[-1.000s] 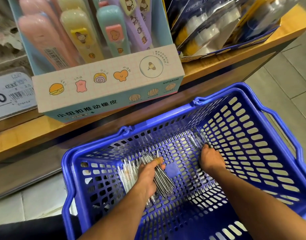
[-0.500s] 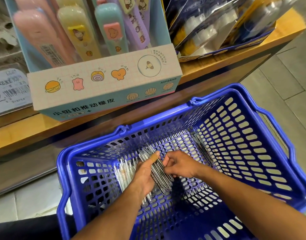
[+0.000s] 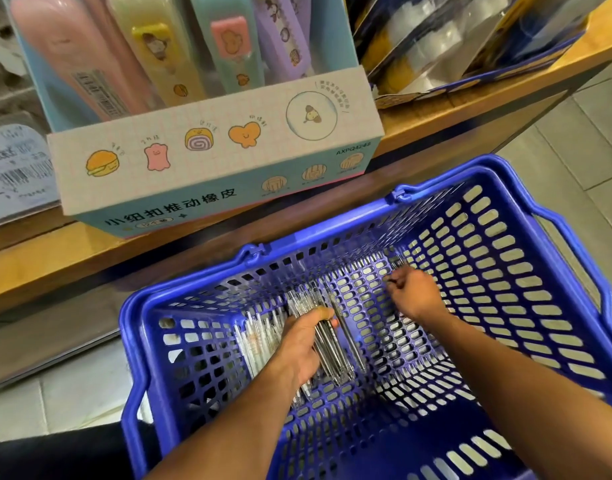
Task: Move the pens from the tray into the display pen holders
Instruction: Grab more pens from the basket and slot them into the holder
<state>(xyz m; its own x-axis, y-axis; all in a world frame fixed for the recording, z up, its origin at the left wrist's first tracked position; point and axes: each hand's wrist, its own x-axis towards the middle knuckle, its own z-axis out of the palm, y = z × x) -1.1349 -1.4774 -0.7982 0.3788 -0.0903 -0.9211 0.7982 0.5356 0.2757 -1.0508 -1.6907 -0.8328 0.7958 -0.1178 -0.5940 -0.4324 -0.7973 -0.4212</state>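
We're looking down into a blue basket (image 3: 526, 216) w/ slotted walls, sitting on the tiled floor (image 3: 574, 140) just below a wooden shelf (image 3: 453, 112). Both our arms reach into it.

Left hand (image 3: 299, 344) is at the basket bottom, left of centre, fingers curled round a bundle of pens (image 3: 327, 351); thumb lies across the top of them. The pens are clear-bodied w/ dark insides, pointing away from us toward the far wall, ends sticking out past the hand on both sides. One dark pen (image 3: 347, 336) lies just right of the bundle, touching or nearly touching it; can't tell if the hand holds it too. More pale pens (image 3: 254, 341) lie on the basket floor to the left of the hand, partly hidden by it.

Right hand (image 3: 413, 292) is further in, near the far right corner, fingers curled into a loose fist. Something thin & dark shows at the fingertips, prob. a pen or two (image 3: 398, 263), but it's blurred so we can't tell for sure if it's pinched.

On the shelf above: a pastel cardboard display box (image 3: 211, 157) w/ cartoon food drawings & Chinese text on the front, holding tall pink, yellow, teal & purple items. Right of it, a box of shiny plastic packs (image 3: 446, 46). Far left, a price tag (image 3: 17, 161) w/ a barcode
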